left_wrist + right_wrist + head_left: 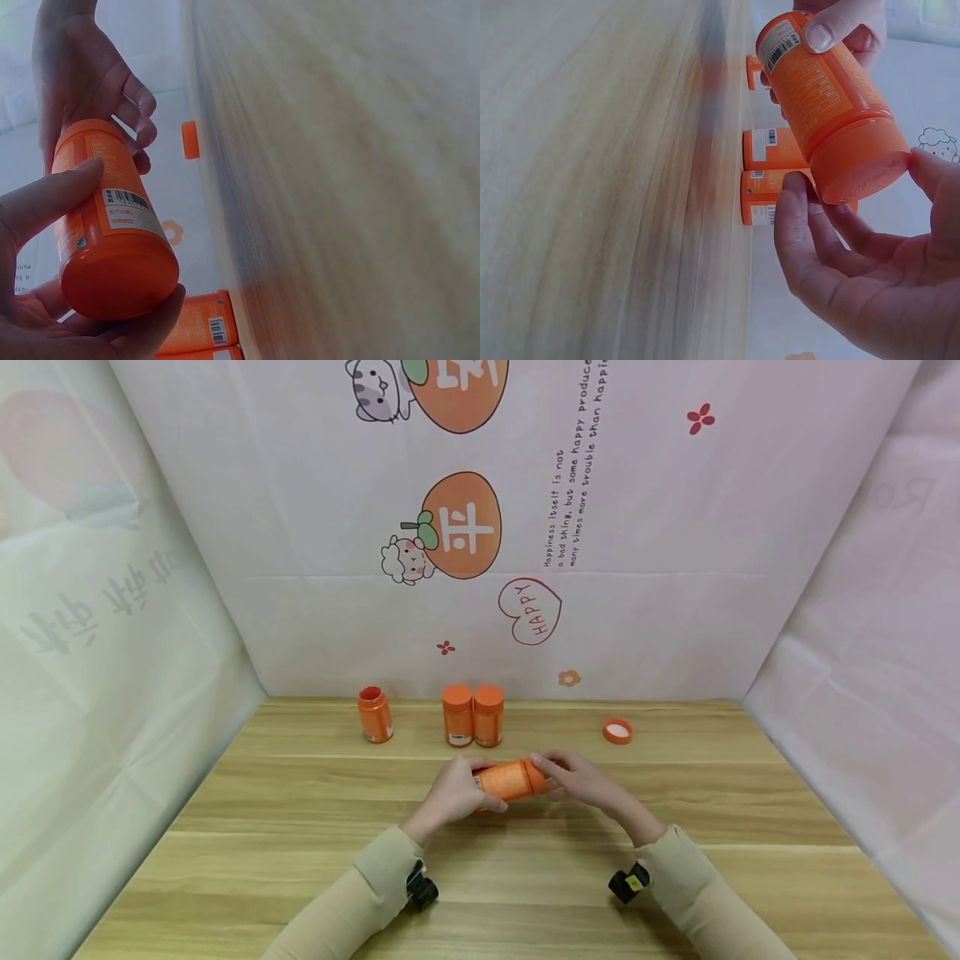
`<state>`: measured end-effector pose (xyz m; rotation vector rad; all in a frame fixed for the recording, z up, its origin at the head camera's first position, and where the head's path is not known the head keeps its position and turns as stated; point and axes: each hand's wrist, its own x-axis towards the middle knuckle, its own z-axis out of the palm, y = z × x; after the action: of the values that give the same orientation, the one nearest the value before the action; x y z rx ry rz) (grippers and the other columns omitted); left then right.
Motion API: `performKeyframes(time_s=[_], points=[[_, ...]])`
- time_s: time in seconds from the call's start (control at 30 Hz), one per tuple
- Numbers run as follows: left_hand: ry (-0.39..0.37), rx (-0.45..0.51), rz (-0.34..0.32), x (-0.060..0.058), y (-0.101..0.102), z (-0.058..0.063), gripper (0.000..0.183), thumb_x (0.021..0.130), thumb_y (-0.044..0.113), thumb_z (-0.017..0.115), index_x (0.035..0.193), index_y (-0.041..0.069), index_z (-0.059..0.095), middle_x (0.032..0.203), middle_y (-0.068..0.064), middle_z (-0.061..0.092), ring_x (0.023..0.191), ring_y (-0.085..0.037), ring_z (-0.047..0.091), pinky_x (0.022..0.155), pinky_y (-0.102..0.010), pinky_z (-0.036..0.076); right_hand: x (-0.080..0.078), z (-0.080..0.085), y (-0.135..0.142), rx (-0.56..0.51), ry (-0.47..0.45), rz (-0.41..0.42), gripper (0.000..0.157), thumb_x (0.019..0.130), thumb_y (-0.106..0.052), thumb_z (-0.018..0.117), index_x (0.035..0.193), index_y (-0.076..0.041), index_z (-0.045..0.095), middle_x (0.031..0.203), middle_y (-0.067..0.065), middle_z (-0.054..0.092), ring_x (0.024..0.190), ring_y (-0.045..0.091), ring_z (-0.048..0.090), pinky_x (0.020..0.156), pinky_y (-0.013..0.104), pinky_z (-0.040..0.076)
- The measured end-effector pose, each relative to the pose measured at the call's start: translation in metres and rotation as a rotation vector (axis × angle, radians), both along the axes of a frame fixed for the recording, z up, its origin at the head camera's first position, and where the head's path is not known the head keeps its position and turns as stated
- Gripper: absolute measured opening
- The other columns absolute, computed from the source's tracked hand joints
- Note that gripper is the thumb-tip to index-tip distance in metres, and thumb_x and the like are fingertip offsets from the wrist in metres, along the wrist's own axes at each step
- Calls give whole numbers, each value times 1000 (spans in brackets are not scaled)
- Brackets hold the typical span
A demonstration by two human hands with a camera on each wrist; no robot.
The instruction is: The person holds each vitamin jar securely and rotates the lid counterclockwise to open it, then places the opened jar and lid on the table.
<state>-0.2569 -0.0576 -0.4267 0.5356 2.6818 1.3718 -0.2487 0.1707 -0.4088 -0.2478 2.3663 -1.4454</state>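
An orange plastic bottle (506, 782) is held above the table, tilted on its side, with its base to the left. My left hand (450, 795) grips its body, the thumb lying along the label side in the left wrist view. At the other end sits an orange screw cap (861, 161). My right hand (588, 783) pinches this cap, thumb on one edge and fingertips on the opposite edge in the right wrist view. Part of the left fingers is hidden behind the bottle.
Behind the hands stand two capped orange bottles (457, 717) side by side. Left of them is an uncapped orange bottle (376, 718). A loose orange cap (617, 732) with a white inside lies at the back right. A white printed backdrop (645, 610) borders the wooden table (262, 827).
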Motion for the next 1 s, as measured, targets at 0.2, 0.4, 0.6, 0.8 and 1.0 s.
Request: performKeyframes(time_s=[0.2, 0.4, 0.6, 0.8, 1.0], points=[[-3, 8, 2, 0, 0, 0, 60, 57, 18, 89, 113, 10, 69, 104, -5, 68, 83, -16, 56, 72, -33, 46, 0, -1, 1, -23, 14, 21, 62, 95, -50, 47, 133, -1, 47, 124, 19, 55, 103, 25, 61, 89, 46, 50], [-3, 8, 8, 0, 0, 0, 59, 57, 19, 89, 112, 10, 70, 104, -5, 68, 84, -16, 56, 72, -33, 46, -2, -4, 4, -46, 43, 48, 60, 95, -46, 50, 135, -1, 45, 127, 20, 54, 104, 26, 61, 88, 46, 51], [-8, 8, 10, -1, 0, -1, 59, 56, 19, 89, 112, 10, 70, 104, -5, 68, 84, -16, 56, 73, -33, 46, -2, -5, 7, -74, 76, 112, 59, 96, -40, 52, 138, 0, 42, 130, 22, 52, 103, 27, 62, 88, 49, 50], [-15, 10, 12, -2, 0, -2, 60, 56, 19, 90, 111, 10, 70, 104, -5, 68, 84, -17, 56, 73, -33, 46, -2, -3, 10, -103, 112, 178, 53, 96, -33, 54, 138, -3, 43, 133, 22, 49, 112, 29, 57, 90, 52, 48], [-13, 14, 10, -1, 0, -1, 59, 56, 18, 89, 111, 10, 70, 104, -5, 68, 84, -17, 56, 73, -33, 45, -2, -2, 12, -111, 141, 212, 50, 95, -29, 56, 138, -6, 45, 136, 19, 48, 121, 35, 51, 93, 52, 47]])
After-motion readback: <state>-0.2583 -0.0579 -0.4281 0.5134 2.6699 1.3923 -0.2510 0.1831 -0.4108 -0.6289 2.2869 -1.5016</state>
